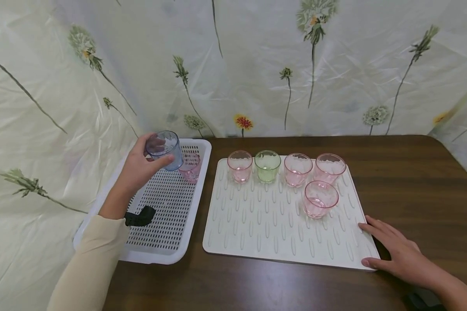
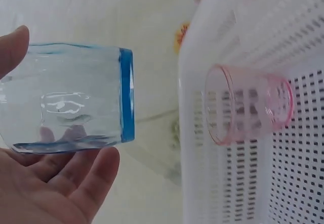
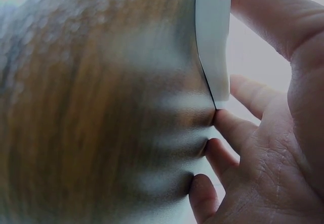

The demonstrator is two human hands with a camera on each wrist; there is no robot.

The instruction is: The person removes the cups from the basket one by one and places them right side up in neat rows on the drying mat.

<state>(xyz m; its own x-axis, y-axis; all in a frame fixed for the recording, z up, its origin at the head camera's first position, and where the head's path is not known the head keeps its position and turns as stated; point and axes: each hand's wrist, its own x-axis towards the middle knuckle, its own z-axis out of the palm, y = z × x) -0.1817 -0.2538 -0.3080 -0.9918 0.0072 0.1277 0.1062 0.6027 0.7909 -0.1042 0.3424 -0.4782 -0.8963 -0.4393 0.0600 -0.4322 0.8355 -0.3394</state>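
Note:
My left hand [image 1: 139, 166] grips a clear blue glass [image 1: 170, 151] over the far part of a white perforated basket [image 1: 183, 248]. In the left wrist view, thumb and fingers lie on opposite sides of the blue glass [image 2: 76, 100]. A pink glass [image 2: 248, 105] stands in the basket just beside it. My right hand [image 1: 398, 250] touches the right edge of a white ridged mat [image 1: 257, 229], fingers spread and holding nothing. On the mat stand a green glass [image 1: 267, 167] and several pink glasses, one [image 1: 320, 199] in front of the back row.
Both the basket and the mat lie on a dark wooden table [image 1: 389, 172]. Behind the table hangs a pale flower-print cloth [image 1: 257, 65], which also covers the left side. A black strap [image 1: 141, 216] shows at the left wrist, over the basket.

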